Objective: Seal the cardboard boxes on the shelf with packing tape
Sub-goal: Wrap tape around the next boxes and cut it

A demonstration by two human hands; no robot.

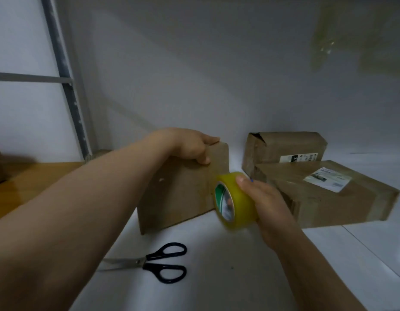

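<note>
Left forearm looms closest, and the left hand (190,148) curls over the top edge of the upright cardboard box (181,191), gripping it. The right hand (264,198) wraps around the yellow tape roll (236,198), right at that box's right edge. Scissors (149,262) lie on the white shelf (239,277) just in front. Off right sits a labelled box (329,196), with the rear box (284,147) close behind it.
</note>
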